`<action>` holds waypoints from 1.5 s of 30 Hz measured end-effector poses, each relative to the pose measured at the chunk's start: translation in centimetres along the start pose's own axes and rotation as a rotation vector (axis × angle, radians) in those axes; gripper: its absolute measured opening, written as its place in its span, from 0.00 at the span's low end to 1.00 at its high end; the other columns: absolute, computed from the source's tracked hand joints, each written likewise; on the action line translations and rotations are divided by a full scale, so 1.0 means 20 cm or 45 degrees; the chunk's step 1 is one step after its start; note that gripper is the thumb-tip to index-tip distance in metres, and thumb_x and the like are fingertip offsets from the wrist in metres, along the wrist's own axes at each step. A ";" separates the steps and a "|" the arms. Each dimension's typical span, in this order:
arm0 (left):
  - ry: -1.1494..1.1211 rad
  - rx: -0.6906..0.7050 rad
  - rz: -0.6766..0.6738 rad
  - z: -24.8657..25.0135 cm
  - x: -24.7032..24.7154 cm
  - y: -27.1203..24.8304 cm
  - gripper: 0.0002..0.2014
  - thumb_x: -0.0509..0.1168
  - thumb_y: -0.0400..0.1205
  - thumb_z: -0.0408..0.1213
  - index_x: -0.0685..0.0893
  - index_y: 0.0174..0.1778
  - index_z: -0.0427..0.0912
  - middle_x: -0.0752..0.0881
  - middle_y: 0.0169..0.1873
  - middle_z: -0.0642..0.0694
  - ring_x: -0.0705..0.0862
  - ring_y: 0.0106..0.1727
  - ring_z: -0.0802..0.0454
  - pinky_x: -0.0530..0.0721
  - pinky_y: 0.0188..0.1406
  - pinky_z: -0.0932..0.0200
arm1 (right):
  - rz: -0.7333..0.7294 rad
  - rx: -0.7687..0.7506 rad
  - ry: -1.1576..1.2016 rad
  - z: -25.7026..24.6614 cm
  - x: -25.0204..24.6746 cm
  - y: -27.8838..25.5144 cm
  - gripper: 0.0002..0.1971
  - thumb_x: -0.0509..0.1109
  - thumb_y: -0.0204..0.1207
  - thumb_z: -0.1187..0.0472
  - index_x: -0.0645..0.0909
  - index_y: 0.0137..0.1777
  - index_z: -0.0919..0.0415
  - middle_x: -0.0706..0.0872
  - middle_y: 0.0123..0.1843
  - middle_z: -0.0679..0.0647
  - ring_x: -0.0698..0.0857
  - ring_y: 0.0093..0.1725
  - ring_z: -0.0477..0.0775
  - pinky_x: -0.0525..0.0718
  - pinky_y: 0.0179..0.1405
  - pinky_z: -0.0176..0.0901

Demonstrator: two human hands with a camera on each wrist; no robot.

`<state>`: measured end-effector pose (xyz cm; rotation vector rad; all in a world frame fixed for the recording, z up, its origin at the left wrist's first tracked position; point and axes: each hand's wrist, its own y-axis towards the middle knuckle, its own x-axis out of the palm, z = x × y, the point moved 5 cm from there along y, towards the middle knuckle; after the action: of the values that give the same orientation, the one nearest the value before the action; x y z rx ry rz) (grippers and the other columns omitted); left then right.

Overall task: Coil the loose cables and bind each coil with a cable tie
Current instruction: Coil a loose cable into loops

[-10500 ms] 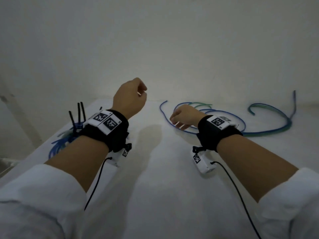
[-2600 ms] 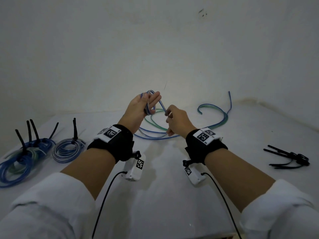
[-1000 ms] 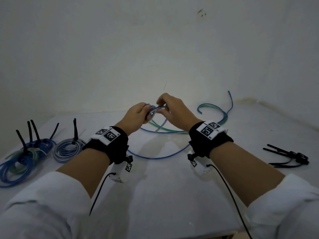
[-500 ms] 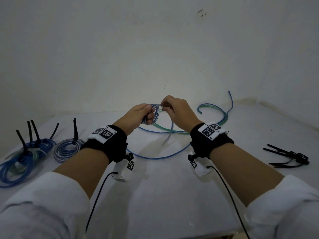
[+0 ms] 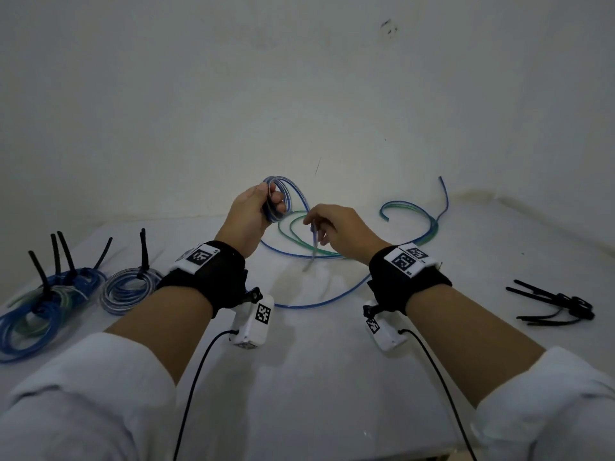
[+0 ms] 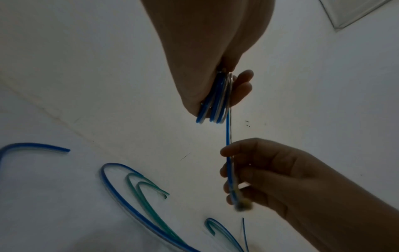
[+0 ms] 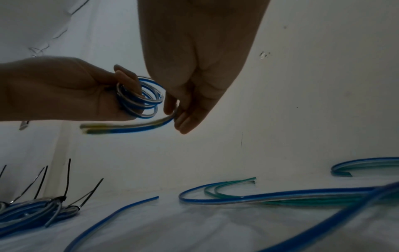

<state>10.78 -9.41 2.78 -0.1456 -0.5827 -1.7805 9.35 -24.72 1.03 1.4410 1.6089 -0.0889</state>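
My left hand (image 5: 266, 207) is raised above the table and grips a small coil of blue-and-clear cable (image 5: 284, 196), with several loops round its fingers (image 7: 129, 80). From the coil (image 6: 215, 102) a short free tail (image 6: 228, 150) runs to my right hand (image 5: 316, 224), which pinches it just right of and below the coil. The tail's end (image 5: 307, 264) hangs loose under that hand. In the right wrist view the tail (image 7: 129, 127) curves back beneath the coil (image 7: 140, 98).
Loose blue and green cables (image 5: 299, 241) lie on the white table behind my hands, and more curl at the back right (image 5: 419, 217). Bound coils with black ties (image 5: 129, 287) sit at the left. A bunch of black cable ties (image 5: 562, 304) lies at the right.
My left hand has lifted the coil. My right hand has drawn away from it, down and right along the tail. The coil holds more loops than 2.6 s ago.
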 end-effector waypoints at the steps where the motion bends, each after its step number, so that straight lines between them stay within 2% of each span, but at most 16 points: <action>1: -0.030 0.005 0.018 0.00 -0.01 0.01 0.15 0.46 0.89 0.34 0.74 0.40 0.38 0.80 0.24 0.53 0.78 0.26 0.57 0.79 0.34 0.65 | -0.041 -0.027 -0.022 0.00 0.01 0.00 0.17 0.56 0.72 0.80 0.81 0.53 0.68 0.83 0.44 0.62 0.82 0.39 0.56 0.85 0.45 0.48; 5: -0.065 0.004 0.055 0.00 -0.01 0.01 0.15 0.47 0.88 0.34 0.75 0.41 0.38 0.82 0.24 0.52 0.80 0.27 0.57 0.83 0.36 0.65 | -0.073 -0.085 -0.100 0.00 0.03 -0.02 0.09 0.68 0.73 0.73 0.80 0.51 0.64 0.83 0.44 0.54 0.82 0.42 0.51 0.79 0.42 0.33; 9: -0.006 0.001 0.052 -0.01 -0.02 0.01 0.15 0.46 0.89 0.34 0.75 0.42 0.38 0.88 0.28 0.49 0.86 0.33 0.54 0.84 0.48 0.58 | 0.027 -0.114 -0.014 -0.02 0.01 -0.03 0.03 0.67 0.76 0.68 0.81 0.47 0.65 0.84 0.41 0.55 0.82 0.37 0.51 0.80 0.40 0.37; 13: 0.219 0.011 0.028 -0.05 0.02 -0.01 0.16 0.45 0.89 0.36 0.76 0.57 0.31 0.90 0.41 0.44 0.88 0.44 0.52 0.84 0.53 0.59 | 0.091 -0.112 -0.078 -0.04 0.02 -0.02 0.07 0.68 0.77 0.66 0.82 0.42 0.70 0.79 0.36 0.56 0.76 0.36 0.52 0.72 0.38 0.40; 17: 0.440 0.053 0.006 -0.09 0.07 -0.03 0.15 0.47 0.89 0.38 0.78 0.52 0.37 0.85 0.45 0.43 0.84 0.47 0.51 0.81 0.57 0.57 | 0.066 0.007 -0.023 -0.07 0.04 0.00 0.09 0.68 0.77 0.66 0.82 0.39 0.70 0.80 0.32 0.54 0.76 0.33 0.49 0.69 0.36 0.36; 19: 0.548 0.081 0.035 -0.10 0.08 -0.03 0.12 0.48 0.89 0.38 0.76 0.51 0.37 0.82 0.41 0.46 0.81 0.43 0.53 0.79 0.53 0.58 | 0.034 0.081 0.092 -0.07 0.05 -0.01 0.07 0.68 0.77 0.65 0.84 0.39 0.66 0.80 0.31 0.51 0.77 0.28 0.40 0.74 0.34 0.33; 22: 0.697 0.145 0.056 -0.08 0.10 -0.03 0.09 0.49 0.88 0.35 0.72 0.45 0.40 0.77 0.34 0.49 0.78 0.36 0.56 0.77 0.44 0.64 | 0.008 0.131 0.205 -0.06 0.05 -0.02 0.07 0.68 0.77 0.64 0.83 0.39 0.63 0.83 0.32 0.55 0.82 0.26 0.45 0.84 0.34 0.42; 24: 0.843 0.213 0.052 -0.06 0.12 -0.03 0.11 0.50 0.88 0.34 0.71 0.40 0.43 0.75 0.32 0.49 0.74 0.32 0.59 0.74 0.36 0.73 | 0.158 0.085 0.116 -0.06 0.01 -0.03 0.09 0.69 0.77 0.62 0.82 0.38 0.66 0.85 0.32 0.58 0.85 0.28 0.53 0.84 0.35 0.46; 26: 0.975 0.241 0.000 -0.05 0.13 -0.02 0.13 0.50 0.87 0.33 0.70 0.37 0.45 0.74 0.31 0.50 0.72 0.30 0.59 0.72 0.30 0.76 | 0.373 -0.003 0.099 -0.05 -0.06 -0.03 0.05 0.70 0.75 0.62 0.80 0.43 0.65 0.84 0.37 0.58 0.83 0.31 0.53 0.81 0.33 0.40; 28: 1.074 0.218 -0.108 -0.05 0.15 -0.02 0.13 0.50 0.87 0.33 0.70 0.36 0.45 0.74 0.30 0.49 0.71 0.30 0.57 0.71 0.29 0.73 | 0.413 -0.115 0.125 -0.06 -0.11 -0.03 0.12 0.71 0.75 0.63 0.78 0.58 0.62 0.81 0.50 0.56 0.80 0.38 0.47 0.76 0.36 0.27; 31: 1.087 0.135 -0.256 -0.08 0.19 -0.03 0.14 0.50 0.88 0.32 0.71 0.36 0.43 0.75 0.30 0.48 0.74 0.27 0.64 0.72 0.29 0.75 | 0.203 -0.234 -0.054 -0.06 -0.14 -0.01 0.22 0.68 0.77 0.64 0.74 0.72 0.61 0.75 0.71 0.57 0.74 0.59 0.40 0.74 0.54 0.29; 33: 1.032 0.077 -0.315 -0.09 0.21 -0.04 0.13 0.49 0.88 0.32 0.74 0.39 0.40 0.74 0.30 0.46 0.73 0.25 0.67 0.72 0.29 0.75 | 0.088 -0.275 -0.083 -0.06 -0.16 -0.02 0.21 0.66 0.79 0.67 0.74 0.72 0.65 0.76 0.72 0.60 0.70 0.63 0.25 0.70 0.60 0.26; 35: 0.989 0.032 -0.350 -0.10 0.23 -0.04 0.11 0.49 0.88 0.32 0.76 0.47 0.35 0.74 0.31 0.46 0.73 0.27 0.63 0.73 0.30 0.74 | 0.020 -0.254 -0.047 -0.05 -0.18 -0.04 0.19 0.66 0.79 0.69 0.76 0.70 0.67 0.82 0.65 0.58 0.70 0.56 0.16 0.66 0.54 0.15; 38: 1.006 0.021 -0.363 -0.12 0.27 -0.03 0.12 0.49 0.88 0.33 0.76 0.45 0.36 0.74 0.30 0.46 0.72 0.28 0.60 0.72 0.31 0.71 | 0.005 -0.154 -0.052 -0.01 -0.22 -0.07 0.13 0.65 0.80 0.66 0.80 0.64 0.65 0.82 0.54 0.48 0.75 0.47 0.27 0.69 0.48 0.23; 42: 1.025 0.032 -0.369 -0.17 0.35 -0.02 0.12 0.51 0.88 0.34 0.72 0.38 0.41 0.74 0.30 0.46 0.71 0.30 0.55 0.71 0.32 0.66 | 0.036 0.077 0.120 0.07 -0.29 -0.12 0.07 0.67 0.79 0.65 0.79 0.55 0.61 0.82 0.47 0.46 0.76 0.34 0.45 0.74 0.37 0.30; 45: 1.019 0.019 -0.352 -0.22 0.43 -0.01 0.07 0.52 0.87 0.35 0.71 0.44 0.42 0.77 0.32 0.47 0.73 0.32 0.56 0.73 0.34 0.66 | 0.036 0.211 0.269 0.13 -0.34 -0.18 0.05 0.67 0.78 0.67 0.76 0.50 0.58 0.82 0.42 0.45 0.76 0.28 0.45 0.77 0.31 0.32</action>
<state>8.85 -18.91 2.18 0.6627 -0.0312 -1.9050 7.07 -32.51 2.25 1.6450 1.7850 -0.0559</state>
